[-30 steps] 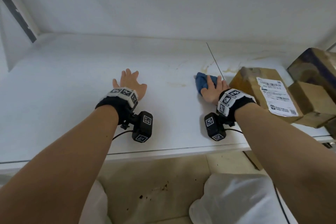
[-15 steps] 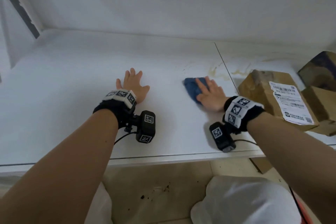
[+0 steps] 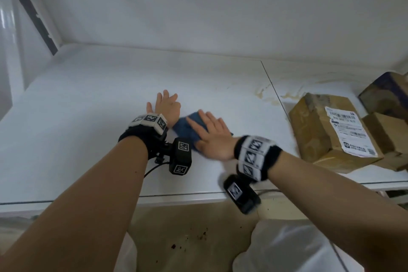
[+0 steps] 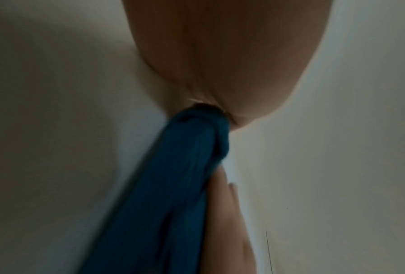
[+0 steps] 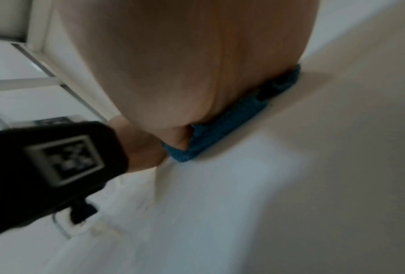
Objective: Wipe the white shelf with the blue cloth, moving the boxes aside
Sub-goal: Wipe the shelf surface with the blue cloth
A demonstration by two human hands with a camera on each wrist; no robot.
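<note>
The blue cloth (image 3: 187,131) lies folded on the white shelf (image 3: 88,121), pressed flat under my right hand (image 3: 212,132), whose fingers are straight. The cloth's left edge touches the base of my left hand (image 3: 165,106), which rests palm down on the shelf with fingers spread. In the left wrist view the cloth (image 4: 173,185) runs up against my left palm (image 4: 232,55). In the right wrist view the cloth (image 5: 220,128) shows under my right palm (image 5: 185,64). A cardboard box (image 3: 326,134) with a white label sits at the right.
Two more cardboard boxes (image 3: 388,95) stand at the far right against the wall. Yellowish stains (image 3: 265,94) mark the shelf near the panel seam. The shelf's front edge (image 3: 176,197) runs below my wrists, with floor beneath.
My right hand has slid the blue cloth leftward from beside the labelled box until it meets my left hand. The left hand has stayed in place.
</note>
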